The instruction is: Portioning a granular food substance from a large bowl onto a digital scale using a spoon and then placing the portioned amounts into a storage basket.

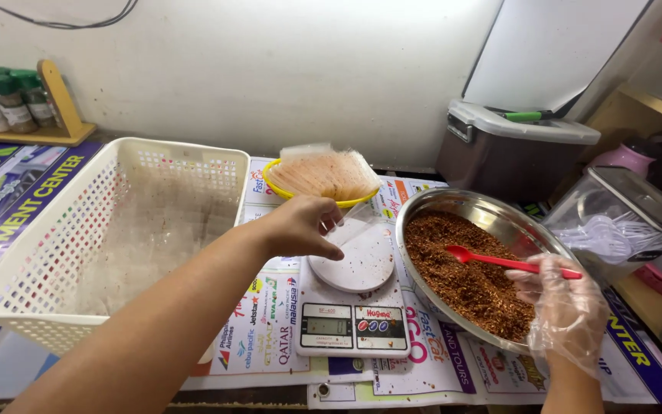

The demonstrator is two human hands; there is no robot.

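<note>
My left hand (303, 225) reaches across the counter and pinches a small clear plastic bag (352, 227) above the round white pan of a digital kitchen scale (352, 304). My right hand (568, 307), in a thin clear plastic glove, holds a red plastic spoon (499, 261) by its handle. The spoon's bowl rests in reddish-brown ground spice (465, 274) that fills a round steel bowl (509, 220) to the right of the scale.
A white perforated plastic basket (55, 253) stands at the left. A yellow dish with a stack of clear bags (323, 175) sits behind the scale. Spice jars (5, 100) on a wooden rack are far left. Lidded bins and a clear container of plastic spoons (614, 222) stand at right.
</note>
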